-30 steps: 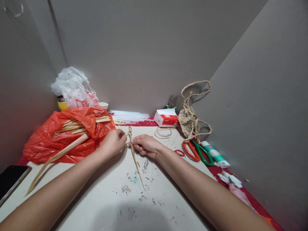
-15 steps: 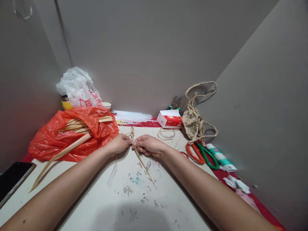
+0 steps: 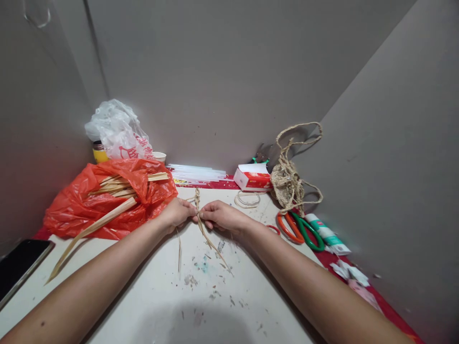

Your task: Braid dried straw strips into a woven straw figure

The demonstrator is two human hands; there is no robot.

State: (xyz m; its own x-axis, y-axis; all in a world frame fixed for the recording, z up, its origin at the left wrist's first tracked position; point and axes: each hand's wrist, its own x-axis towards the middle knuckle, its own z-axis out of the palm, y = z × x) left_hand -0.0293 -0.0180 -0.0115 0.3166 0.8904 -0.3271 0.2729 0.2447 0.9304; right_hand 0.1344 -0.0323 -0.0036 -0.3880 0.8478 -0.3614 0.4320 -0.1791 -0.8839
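A narrow braid of dry straw-coloured plant strips point(image 3: 197, 193) runs away from me on the white tabletop point(image 3: 161, 296). My left hand point(image 3: 179, 212) pinches it from the left side. From the right, my right hand point(image 3: 219, 215) grips the same braid, thumb and finger closed, so the fingertips of both hands almost meet. Loose strip ends point(image 3: 211, 243) trail toward me below the fingers, and a thin strip point(image 3: 179, 253) hangs under the left hand. The exact crossing of the strips is hidden by the fingertips.
Left lies a red plastic bag point(image 3: 79, 205) of dry strips, with a phone point(image 3: 25, 263) nearer me. To the right are scissors point(image 3: 308, 231) with orange and green handles, a tube point(image 3: 328, 234), a woven rope bag point(image 3: 287, 186) and a red-white box point(image 3: 253, 177). Clear sticks point(image 3: 197, 173) lie behind.
My right hand has shifted slightly, its fingers now closer to the left fingertips. The thin strip under my left hand hangs straighter and a little further right.
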